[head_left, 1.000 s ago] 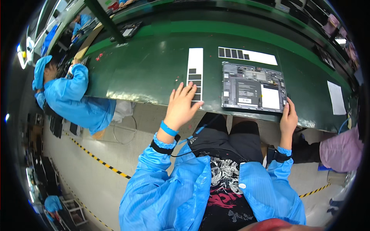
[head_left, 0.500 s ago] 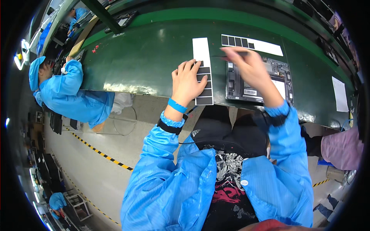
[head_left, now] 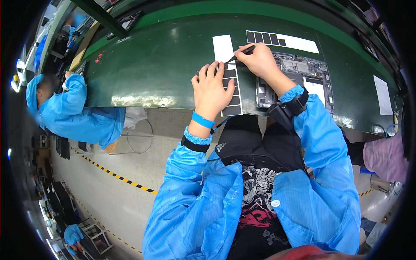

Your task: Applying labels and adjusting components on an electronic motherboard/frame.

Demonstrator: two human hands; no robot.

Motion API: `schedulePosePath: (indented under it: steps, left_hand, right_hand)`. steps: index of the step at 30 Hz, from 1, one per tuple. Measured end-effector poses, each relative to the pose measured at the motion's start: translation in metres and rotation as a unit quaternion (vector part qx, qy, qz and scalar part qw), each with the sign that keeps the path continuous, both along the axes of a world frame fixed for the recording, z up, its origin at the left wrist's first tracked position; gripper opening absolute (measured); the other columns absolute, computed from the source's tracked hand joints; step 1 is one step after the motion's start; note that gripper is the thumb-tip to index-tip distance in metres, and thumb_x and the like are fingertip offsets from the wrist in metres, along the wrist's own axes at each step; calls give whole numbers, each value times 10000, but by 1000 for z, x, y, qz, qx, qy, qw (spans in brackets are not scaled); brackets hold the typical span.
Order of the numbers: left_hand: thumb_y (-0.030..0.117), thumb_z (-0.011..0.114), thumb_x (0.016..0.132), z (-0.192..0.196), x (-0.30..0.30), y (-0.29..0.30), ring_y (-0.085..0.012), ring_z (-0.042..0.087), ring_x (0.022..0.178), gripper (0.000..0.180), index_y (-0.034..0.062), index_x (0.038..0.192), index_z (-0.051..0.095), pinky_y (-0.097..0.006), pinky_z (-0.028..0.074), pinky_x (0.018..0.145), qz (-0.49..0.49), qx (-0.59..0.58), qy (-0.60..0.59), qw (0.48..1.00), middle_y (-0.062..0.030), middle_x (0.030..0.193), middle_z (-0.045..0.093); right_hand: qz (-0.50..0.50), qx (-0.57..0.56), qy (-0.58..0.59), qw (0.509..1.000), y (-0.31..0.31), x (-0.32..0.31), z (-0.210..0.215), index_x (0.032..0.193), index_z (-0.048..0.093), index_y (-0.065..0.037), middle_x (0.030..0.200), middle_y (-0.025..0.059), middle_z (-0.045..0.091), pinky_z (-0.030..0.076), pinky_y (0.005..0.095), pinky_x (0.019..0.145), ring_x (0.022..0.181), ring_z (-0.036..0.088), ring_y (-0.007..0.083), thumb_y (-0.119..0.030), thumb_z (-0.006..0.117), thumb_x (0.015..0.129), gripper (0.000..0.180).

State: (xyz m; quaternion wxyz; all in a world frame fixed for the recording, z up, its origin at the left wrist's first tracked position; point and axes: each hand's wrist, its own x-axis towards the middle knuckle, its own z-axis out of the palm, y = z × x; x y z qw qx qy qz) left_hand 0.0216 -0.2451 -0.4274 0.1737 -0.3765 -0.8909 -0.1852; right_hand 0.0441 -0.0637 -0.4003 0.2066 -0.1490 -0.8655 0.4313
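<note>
In the head view, the left hand (head_left: pixel 211 96) lies flat on the white strip (head_left: pixel 222 48), clasping nothing; the right hand (head_left: pixel 261 63) pinches a black pen-like tool (head_left: pixel 247 50). Should the flat hand slip, the tool could crease a dark patch (head_left: pixel 232 111). The strip, its rectangular patches in a row, lies on the green table (head_left: pixel 151 65).

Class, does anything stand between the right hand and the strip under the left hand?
Only the black pen-like tool in the right hand, its tip at the white strip; nothing else visible intervenes. The left hand rests partly on the strip, beside the tip.
</note>
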Motion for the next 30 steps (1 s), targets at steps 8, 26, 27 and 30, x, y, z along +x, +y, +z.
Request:
schedulePosePath:
  steps: [8, 26, 27, 30]
  left_hand:
    - [336, 591, 821, -1, 3, 5, -283, 429, 1213, 505, 69, 1247, 553, -480, 327, 973, -3, -1, 4, 1000, -87, 1290, 501]
    - [215, 653, 828, 54, 33, 70, -339, 521, 1132, 424, 14, 1189, 557, -397, 420, 955, -349, 31, -145, 925, -164, 1242, 542]
    - [226, 657, 827, 46, 34, 74, -337, 502, 1163, 454, 9, 1209, 544, -399, 407, 970, -359, 17, -156, 920, -168, 1270, 525]
    - [243, 677, 804, 37, 39, 79, -330, 464, 1213, 505, 11, 1228, 532, -410, 374, 998, -353, -18, -132, 926, -158, 1293, 507]
  right_hand:
    - [46, -88, 88, 991, 12, -1, -18, 879, 723, -2, 905, 152, 706, 509, 290, 769, 826, 682, 206, -236, 678, 771, 261]
    - [2, -350, -10, 937, 117, 115, 28, 1030, 644, 36, 943, 114, 674, 532, 219, 665, 853, 684, 184, -222, 662, 875, 302]
    - [6, -357, -12, 934, 117, 114, 28, 1030, 642, 43, 934, 119, 672, 538, 218, 668, 850, 683, 186, -199, 669, 870, 291]
    - [14, -366, 5, 931, 114, 110, 25, 1018, 642, 53, 933, 130, 670, 548, 230, 694, 840, 683, 194, -167, 668, 866, 268]
